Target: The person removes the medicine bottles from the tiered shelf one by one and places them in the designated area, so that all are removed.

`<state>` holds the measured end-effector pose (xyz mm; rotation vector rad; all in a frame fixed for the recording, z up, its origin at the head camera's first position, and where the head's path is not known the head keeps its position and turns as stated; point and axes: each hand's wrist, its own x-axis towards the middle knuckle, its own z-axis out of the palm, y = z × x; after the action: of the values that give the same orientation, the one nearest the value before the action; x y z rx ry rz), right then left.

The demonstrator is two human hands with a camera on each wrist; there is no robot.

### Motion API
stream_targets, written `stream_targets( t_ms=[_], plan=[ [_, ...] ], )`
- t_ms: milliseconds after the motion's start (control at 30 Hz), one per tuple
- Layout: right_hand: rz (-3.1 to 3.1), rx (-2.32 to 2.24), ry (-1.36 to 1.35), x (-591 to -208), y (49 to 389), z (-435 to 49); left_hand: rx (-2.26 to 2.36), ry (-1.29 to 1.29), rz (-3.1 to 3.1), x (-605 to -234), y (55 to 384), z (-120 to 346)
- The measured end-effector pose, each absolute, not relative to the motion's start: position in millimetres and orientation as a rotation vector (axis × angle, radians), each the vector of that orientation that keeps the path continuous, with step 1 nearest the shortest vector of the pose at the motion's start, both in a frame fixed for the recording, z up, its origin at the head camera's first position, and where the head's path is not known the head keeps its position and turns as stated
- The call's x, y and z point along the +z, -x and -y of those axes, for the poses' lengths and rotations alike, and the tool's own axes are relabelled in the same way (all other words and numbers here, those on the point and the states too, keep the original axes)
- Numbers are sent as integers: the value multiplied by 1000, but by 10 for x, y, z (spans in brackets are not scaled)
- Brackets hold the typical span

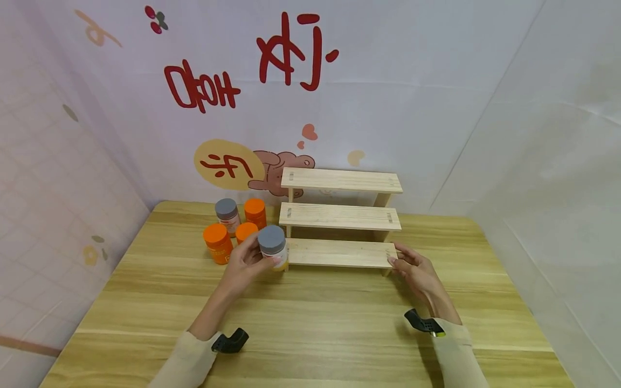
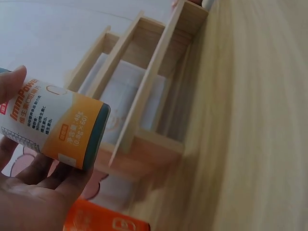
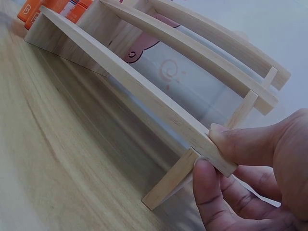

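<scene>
A three-tier wooden shelf (image 1: 339,253) stands on the table against the back wall. My left hand (image 1: 246,262) grips a grey-capped supplement bottle (image 1: 273,247) at the shelf's lower left end. In the left wrist view the bottle (image 2: 57,120), with a white and orange label, lies tilted between thumb and fingers, off the table. With thumb and fingers, my right hand (image 1: 416,270) pinches the right end of the lowest board (image 3: 144,96). Behind the left hand stand orange bottles (image 1: 218,245) and another grey-capped bottle (image 1: 228,213); one orange bottle is partly hidden.
The wooden table (image 1: 315,334) reaches from the shelf toward me. A white printed cloth (image 1: 388,97) hangs behind, with more white cloth (image 1: 548,188) along the sides. The bottles crowd close to the shelf's left end.
</scene>
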<state>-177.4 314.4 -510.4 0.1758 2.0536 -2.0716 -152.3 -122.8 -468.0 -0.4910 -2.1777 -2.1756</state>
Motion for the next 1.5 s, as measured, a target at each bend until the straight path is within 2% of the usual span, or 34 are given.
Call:
stream_targets(
  t_ms=[533,800,1500],
  plan=[
    [-2069,-2036,-163,-5096,1765,-3161,-2171,442,2256,-4977,1323,1636],
    [-2119,-1996,-166,-5115,1771,-3173,-2194,304,2321,-5110,1281,1743],
    [-2094,-2026,-147,-5151,1794,-3219,-2228,469,2283,-5209,1308,1820]
  ],
)
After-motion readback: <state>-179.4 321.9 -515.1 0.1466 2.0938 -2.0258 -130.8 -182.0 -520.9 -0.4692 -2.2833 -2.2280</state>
